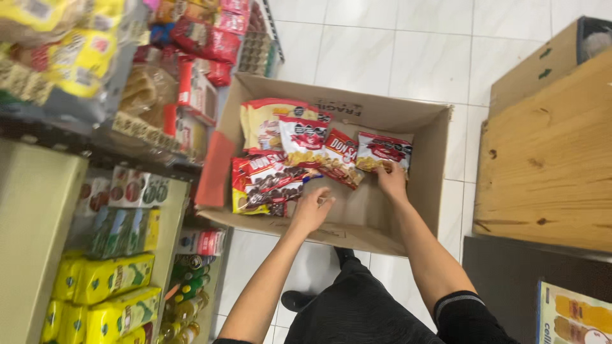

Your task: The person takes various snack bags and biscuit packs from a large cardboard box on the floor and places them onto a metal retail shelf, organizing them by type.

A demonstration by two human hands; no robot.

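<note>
Bright even indoor light; tile glare; shelf edges blurred.

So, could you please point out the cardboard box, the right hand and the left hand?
cardboard box [440,159], head view, right wall.
right hand [391,180], head view, back of hand.
left hand [312,209], head view, back of hand.

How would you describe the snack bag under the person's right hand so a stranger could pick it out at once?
Find the open cardboard box on the white tiled floor. Inside lies a row of snack bags; look to the far right end, where the right hand touches one. That bag is red and white with yellow snacks pictured, and lies apart from the overlapping pile.
</note>
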